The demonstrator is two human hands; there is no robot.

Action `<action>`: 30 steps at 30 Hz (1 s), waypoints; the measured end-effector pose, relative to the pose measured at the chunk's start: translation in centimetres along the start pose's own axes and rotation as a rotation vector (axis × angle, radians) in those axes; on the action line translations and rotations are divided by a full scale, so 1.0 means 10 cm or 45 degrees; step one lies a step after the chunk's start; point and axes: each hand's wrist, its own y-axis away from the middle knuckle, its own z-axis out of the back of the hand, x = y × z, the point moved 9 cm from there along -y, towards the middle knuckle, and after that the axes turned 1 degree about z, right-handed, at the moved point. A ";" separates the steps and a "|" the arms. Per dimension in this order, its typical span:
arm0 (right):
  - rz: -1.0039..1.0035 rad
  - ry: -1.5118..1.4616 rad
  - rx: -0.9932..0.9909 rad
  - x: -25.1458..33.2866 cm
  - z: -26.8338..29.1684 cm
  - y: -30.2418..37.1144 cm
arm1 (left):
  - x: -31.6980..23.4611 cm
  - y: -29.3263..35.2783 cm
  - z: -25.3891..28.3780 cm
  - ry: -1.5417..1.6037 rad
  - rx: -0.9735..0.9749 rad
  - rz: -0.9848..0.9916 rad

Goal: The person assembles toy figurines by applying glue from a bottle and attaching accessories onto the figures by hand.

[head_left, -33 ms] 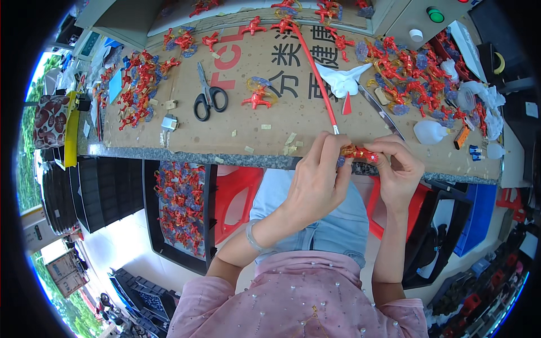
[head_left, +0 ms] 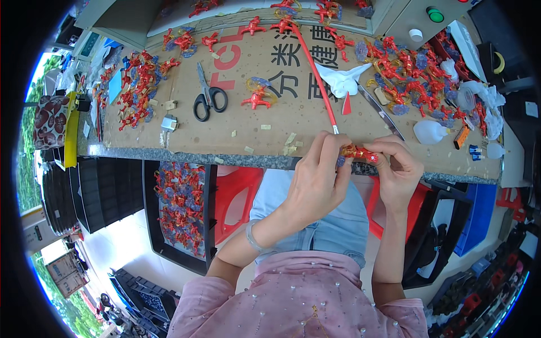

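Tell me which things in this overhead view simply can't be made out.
- Small red and gold plastic figure: mostly covered by the fingers of the left hand and right hand; its shape is unclear.
- Long thin red stick: its lower end disappears behind the left hand.
- Black tray of red and blue figures: its upper edge is hidden beneath the cardboard-covered worktable.

A brown cardboard-covered workbench (head_left: 236,132) filled the room — daylight fell from the left. Below stood a red plastic stool (head_left: 236,194) and black plastic crates (head_left: 107,194) on a pale floor (head_left: 121,248).

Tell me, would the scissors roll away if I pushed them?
Probably not: the scissors lie flat on the cardboard, so they would likely slide. The blades look like metal, so they are probably stiff and fairly heavy for their size.
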 end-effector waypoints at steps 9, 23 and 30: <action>-0.046 -0.013 -0.002 -0.06 0.01 0.04 | 0.02 0.05 0.00 0.192 0.040 0.110; 0.217 0.149 0.234 0.27 -0.06 -0.03 | 0.40 0.15 -0.15 1.061 0.419 0.654; -0.176 0.051 0.253 0.11 -0.06 0.01 | 0.41 0.14 -0.10 1.005 0.203 0.636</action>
